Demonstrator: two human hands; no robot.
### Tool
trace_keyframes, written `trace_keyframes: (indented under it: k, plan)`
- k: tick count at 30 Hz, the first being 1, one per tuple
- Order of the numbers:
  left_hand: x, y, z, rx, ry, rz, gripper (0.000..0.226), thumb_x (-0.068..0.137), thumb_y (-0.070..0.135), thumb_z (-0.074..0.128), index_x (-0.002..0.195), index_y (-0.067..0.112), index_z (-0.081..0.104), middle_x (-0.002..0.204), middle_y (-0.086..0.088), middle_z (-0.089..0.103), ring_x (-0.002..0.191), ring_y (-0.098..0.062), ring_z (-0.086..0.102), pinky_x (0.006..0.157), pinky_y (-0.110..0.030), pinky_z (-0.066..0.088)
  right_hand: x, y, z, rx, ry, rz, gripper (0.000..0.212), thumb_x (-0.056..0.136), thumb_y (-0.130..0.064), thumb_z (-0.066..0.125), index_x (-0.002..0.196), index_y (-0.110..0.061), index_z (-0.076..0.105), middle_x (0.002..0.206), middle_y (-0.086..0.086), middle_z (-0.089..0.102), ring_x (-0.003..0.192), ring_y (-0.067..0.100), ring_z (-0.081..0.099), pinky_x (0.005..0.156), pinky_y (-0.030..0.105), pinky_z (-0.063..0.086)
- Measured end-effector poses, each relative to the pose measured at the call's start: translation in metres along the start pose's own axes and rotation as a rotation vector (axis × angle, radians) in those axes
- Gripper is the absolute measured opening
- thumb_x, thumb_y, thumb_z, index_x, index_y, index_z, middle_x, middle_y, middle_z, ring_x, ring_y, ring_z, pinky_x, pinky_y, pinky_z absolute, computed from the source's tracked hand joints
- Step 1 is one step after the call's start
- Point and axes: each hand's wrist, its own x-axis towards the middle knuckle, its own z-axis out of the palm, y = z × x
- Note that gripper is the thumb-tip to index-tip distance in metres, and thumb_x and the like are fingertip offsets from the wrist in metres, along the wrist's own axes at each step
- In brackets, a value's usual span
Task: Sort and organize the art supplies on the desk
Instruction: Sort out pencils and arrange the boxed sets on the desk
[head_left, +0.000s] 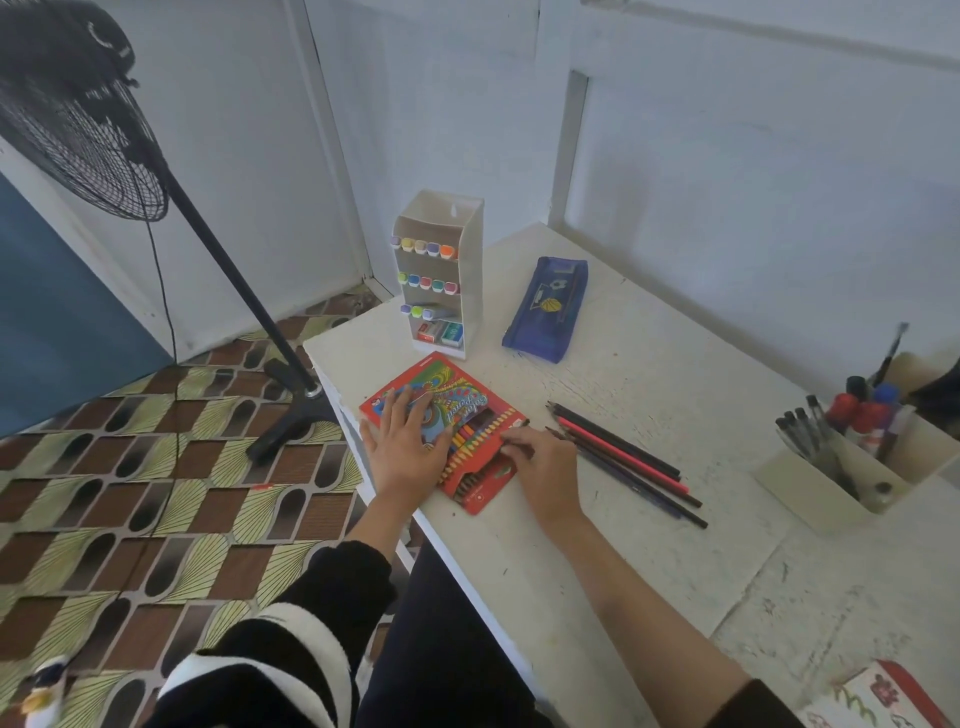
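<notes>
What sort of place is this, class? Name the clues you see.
Probably a home art corner: a white desk with a colour pencil box and marker rack, a standing fan beside it.

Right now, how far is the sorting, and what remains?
Done, it seems: markers sit in the white rack, pens and paint bottles in the beige organizer. In hand: the left hand presses flat on the red pencil box while the right hand pinches a dark pencil at its open end. Left: several loose pencils lie on the desk beside the box.
</notes>
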Motion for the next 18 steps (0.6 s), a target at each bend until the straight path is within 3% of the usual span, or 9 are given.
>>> trace_keyframes:
  k: [3, 7, 10, 12, 15, 18]
  plan:
    - [0.0, 0.0, 0.0, 0.0, 0.005, 0.0, 0.057, 0.094, 0.05, 0.046, 0.145, 0.031, 0.032, 0.157, 0.005, 0.017, 0.147, -0.014, 0.0, 0.115, -0.044, -0.013, -0.004, 0.005, -0.002, -0.102, -0.008, -0.097, 0.021, 0.087, 0.0, 0.06, 0.104, -0.005, 0.071, 0.095, 0.012, 0.07, 0.086, 0.024, 0.061, 0.077, 0.023, 0.045]
    - [0.0, 0.0, 0.0, 0.001, 0.008, -0.001, 0.056, 0.093, 0.05, 0.047, 0.145, 0.031, 0.033, 0.157, 0.006, 0.018, 0.147, -0.014, 0.001, 0.116, -0.044, -0.011, 0.001, 0.012, -0.013, -0.171, 0.01, -0.117, 0.018, 0.083, 0.0, 0.063, 0.098, -0.007, 0.072, 0.089, 0.007, 0.07, 0.088, 0.024, 0.055, 0.078, 0.01, 0.03]
    - [0.0, 0.0, 0.0, -0.002, 0.009, -0.004, 0.056, 0.093, 0.05, 0.046, 0.144, 0.031, 0.033, 0.157, 0.006, 0.018, 0.147, -0.014, 0.001, 0.115, -0.044, -0.012, 0.018, 0.017, -0.037, -0.249, 0.11, -0.067, 0.019, 0.087, -0.006, 0.061, 0.104, -0.003, 0.069, 0.095, 0.011, 0.066, 0.092, 0.021, 0.048, 0.08, 0.026, 0.041]
    - [0.0, 0.0, 0.001, 0.001, 0.008, -0.004, 0.056, 0.093, 0.051, 0.046, 0.144, 0.031, 0.033, 0.157, 0.007, 0.018, 0.147, -0.014, 0.001, 0.116, -0.044, -0.011, 0.032, 0.023, -0.054, -0.454, 0.076, 0.05, 0.025, 0.093, -0.019, 0.056, 0.111, -0.005, 0.066, 0.106, 0.01, 0.059, 0.099, 0.023, 0.045, 0.08, 0.035, 0.045]
    - [0.0, 0.0, 0.0, -0.007, 0.01, -0.007, 0.056, 0.093, 0.051, 0.046, 0.144, 0.031, 0.034, 0.157, 0.007, 0.019, 0.147, -0.014, 0.002, 0.116, -0.044, -0.011, 0.044, 0.025, -0.068, -0.708, -0.081, 0.209, 0.025, 0.096, -0.03, 0.049, 0.109, -0.016, 0.066, 0.112, 0.005, 0.05, 0.105, 0.023, 0.041, 0.081, 0.037, 0.036]
    - [0.001, 0.0, 0.0, -0.003, 0.016, -0.004, 0.056, 0.093, 0.051, 0.047, 0.144, 0.031, 0.034, 0.157, 0.007, 0.019, 0.147, -0.013, 0.002, 0.115, -0.044, -0.012, 0.047, 0.024, -0.071, -0.679, -0.096, 0.245, 0.02, 0.092, -0.028, 0.057, 0.107, -0.02, 0.066, 0.113, 0.003, 0.052, 0.108, 0.021, 0.042, 0.087, 0.039, 0.034]
